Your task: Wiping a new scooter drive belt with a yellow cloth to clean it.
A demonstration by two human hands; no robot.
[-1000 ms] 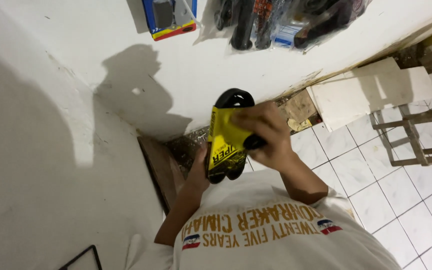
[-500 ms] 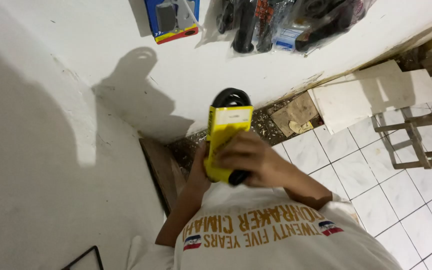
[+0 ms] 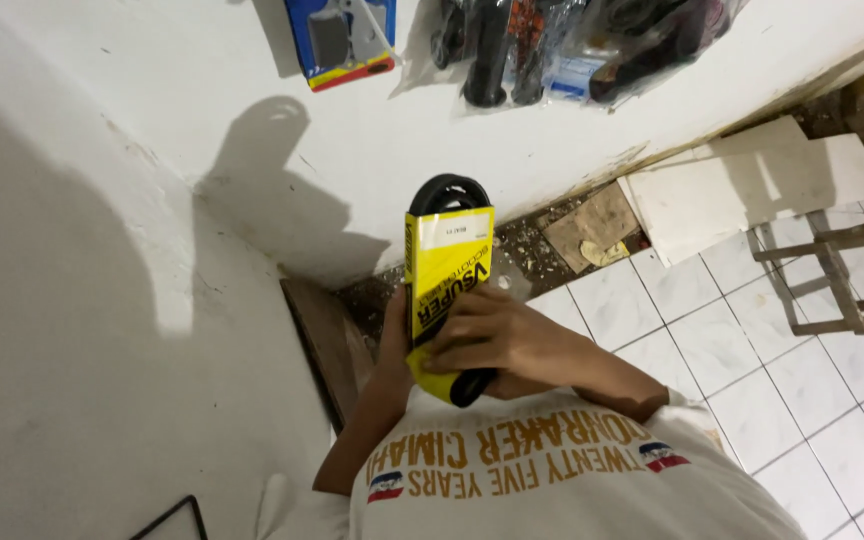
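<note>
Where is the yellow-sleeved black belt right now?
In the head view, centre frame: the yellow-sleeved black belt is held upright by the left hand and right hand, before the white wall.

Parts shop: bagged black spares [image 3: 562, 45] hang on wall [image 3: 202, 130]

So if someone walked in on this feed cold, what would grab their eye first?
The yellow sleeve around a black rubber belt, held up mid-frame, with the right hand across its front and the left hand behind its left edge. Next, the bagged black parts and a blue blister pack hanging on the white wall above.
</note>
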